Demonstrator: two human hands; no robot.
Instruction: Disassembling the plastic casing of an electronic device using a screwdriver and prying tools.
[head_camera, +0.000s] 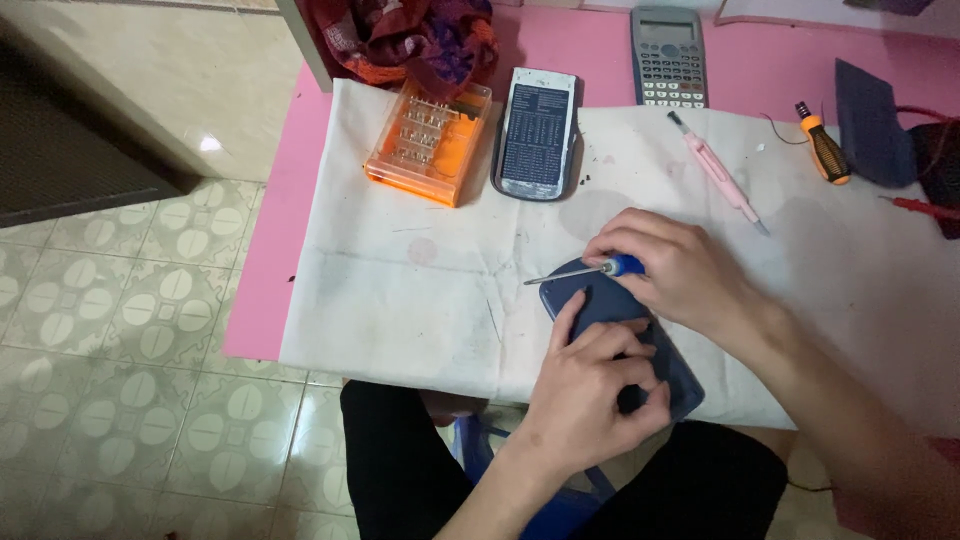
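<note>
A dark blue case (612, 318) is pinned flat on the white cloth (420, 290) at the table's (270, 290) near edge by the left hand (590, 390). A small blue-handled screwdriver (590, 268) is gripped in the closed right hand (680, 270), tip pointing left, just above the case's top corner.

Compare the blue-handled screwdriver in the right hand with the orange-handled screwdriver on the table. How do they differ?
The blue-handled screwdriver is held in the right hand over the dark blue case; the orange-handled screwdriver lies untouched on the white cloth. Blue's shaft is long and thin; orange's looks short, its handle thicker. Both are small hand tools.
</note>
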